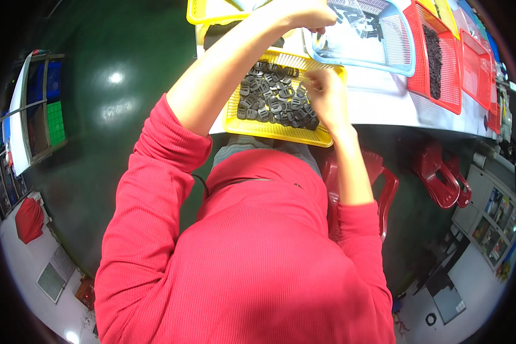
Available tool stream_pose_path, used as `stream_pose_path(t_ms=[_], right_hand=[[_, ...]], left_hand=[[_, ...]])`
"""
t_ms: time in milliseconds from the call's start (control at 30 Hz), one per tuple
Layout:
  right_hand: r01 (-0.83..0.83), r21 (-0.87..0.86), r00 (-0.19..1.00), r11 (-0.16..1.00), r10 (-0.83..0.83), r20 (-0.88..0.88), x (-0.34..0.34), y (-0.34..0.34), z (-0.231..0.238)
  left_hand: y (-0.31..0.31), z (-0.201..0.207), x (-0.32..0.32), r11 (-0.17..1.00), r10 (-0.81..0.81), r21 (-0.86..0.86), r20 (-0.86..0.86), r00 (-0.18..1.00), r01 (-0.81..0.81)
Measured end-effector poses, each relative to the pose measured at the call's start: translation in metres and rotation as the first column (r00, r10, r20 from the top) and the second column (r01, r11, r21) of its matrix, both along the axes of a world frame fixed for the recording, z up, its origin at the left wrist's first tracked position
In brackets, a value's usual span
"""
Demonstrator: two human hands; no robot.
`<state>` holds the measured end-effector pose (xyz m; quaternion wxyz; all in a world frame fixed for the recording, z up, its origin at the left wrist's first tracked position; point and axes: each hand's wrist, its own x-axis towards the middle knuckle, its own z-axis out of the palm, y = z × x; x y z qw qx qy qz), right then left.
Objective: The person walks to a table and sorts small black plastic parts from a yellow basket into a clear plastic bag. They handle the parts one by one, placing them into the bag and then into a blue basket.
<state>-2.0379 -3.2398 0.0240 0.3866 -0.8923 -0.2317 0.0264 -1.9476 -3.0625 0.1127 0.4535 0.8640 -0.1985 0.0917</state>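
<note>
A yellow basket [230, 121] at the table's near edge holds a heap of small black slotted plastic buckles [274, 98]. My right hand [328, 94] is over the right side of this basket, close to the buckles. Its fingers are curled but smeared by motion, so any piece in them cannot be made out. Farther away, my left hand [312, 16] reaches to the left end of a light blue basket [398, 54]. The left fingers are closed and point down; what they hold is hidden. Inside the blue basket lie clear plastic bags and small dark pieces [374, 27].
Right of the blue basket, a red basket [454, 74] holds a dark heap [433, 63], with another red basket [477, 69] beyond. A second yellow basket [198, 12] stands at the far left. Red plastic chairs [436, 175] are below the white table [378, 109].
</note>
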Motion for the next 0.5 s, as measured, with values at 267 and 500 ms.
stream_pose_path(t_ms=[267,500], right_hand=[[-0.34,-0.424,0.878,0.839,0.445,0.176,0.014,0.023,-0.086],[-0.37,-0.278,0.892,0.887,0.422,0.161,0.017,0.017,-0.098]], left_hand=[[0.005,-0.016,-0.009,0.959,0.176,0.2,0.127,0.976,-0.199],[0.001,-0.021,-0.012,0.925,0.232,0.262,0.188,0.954,-0.276]])
